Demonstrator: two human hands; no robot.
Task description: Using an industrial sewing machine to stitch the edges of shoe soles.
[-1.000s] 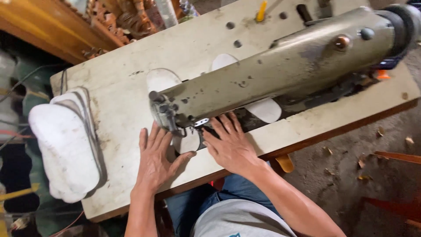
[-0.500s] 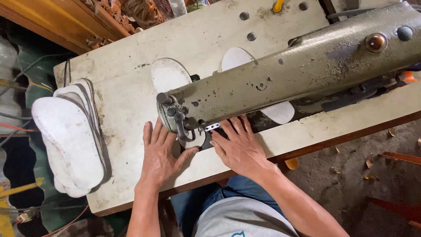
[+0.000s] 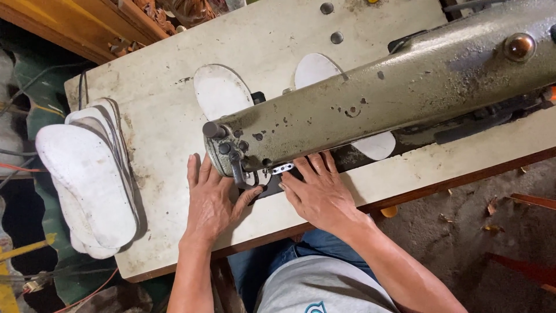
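Note:
A worn olive-green sewing machine (image 3: pixel 370 110) lies across a dirty cream table (image 3: pixel 162 122). My left hand (image 3: pixel 211 200) rests flat on the table just left of the machine's head, thumb reaching toward the needle area. My right hand (image 3: pixel 315 191) lies flat to the right of the needle, fingers under the machine arm. Both press on a white insole piece (image 3: pixel 223 93) that runs under the head; most of it is hidden by the machine. A second white insole (image 3: pixel 376 145) shows behind and below the arm.
A stack of white insoles (image 3: pixel 87 174) overhangs the table's left end. Wooden planks (image 3: pixel 69 23) lie beyond the far left corner. Dirt floor with scraps (image 3: pixel 492 208) is at the right. My blue trousers and grey shirt (image 3: pixel 313 284) are at the bottom.
The view has drifted so the table and machine sit lower and to the right in frame. Both hands stay flat by the needle, almost unmoved.

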